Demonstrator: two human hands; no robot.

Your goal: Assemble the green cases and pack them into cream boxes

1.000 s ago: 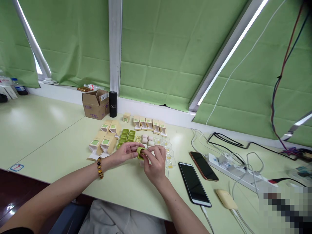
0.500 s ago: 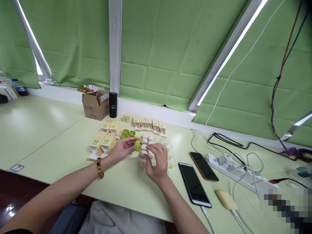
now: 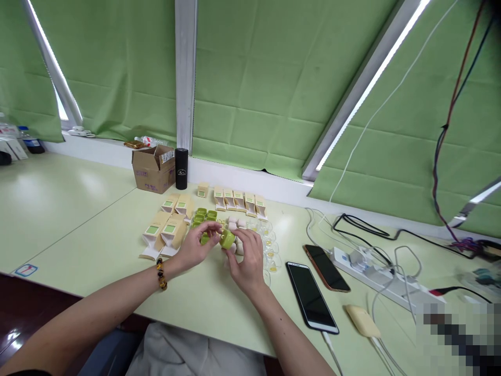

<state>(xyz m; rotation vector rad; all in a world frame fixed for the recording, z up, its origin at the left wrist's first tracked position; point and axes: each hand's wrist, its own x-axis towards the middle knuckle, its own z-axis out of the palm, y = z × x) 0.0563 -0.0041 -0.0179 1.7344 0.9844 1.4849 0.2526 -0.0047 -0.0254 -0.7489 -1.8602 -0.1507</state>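
Both of my hands meet over the table around a small green plastic shell (image 3: 227, 239), rounded and tilted. My left hand (image 3: 199, 244) pinches its left side between thumb and fingers. On the right side, my right hand (image 3: 247, 259) grips it with thumb and fingertips. Behind and below the hands are white cylindrical pieces (image 3: 241, 223), partly covered by my right hand. More green shells (image 3: 212, 214) stand in a group just beyond my left hand. Right of the white pieces lie several clear plastic covers (image 3: 275, 261), some with yellow inside.
Opened cream cartons (image 3: 172, 230) lie at left, and another row of cartons (image 3: 239, 200) stands behind. A cardboard box (image 3: 154, 169) and black tumbler (image 3: 181, 168) are farther back. Two phones, the nearer a white-edged phone (image 3: 312, 297), and a cabled power strip (image 3: 379, 277) lie right.
My right hand has moved slightly left and closed on the green shell, which my left hand held alone before. The shell has turned and shifted a little right and toward me.
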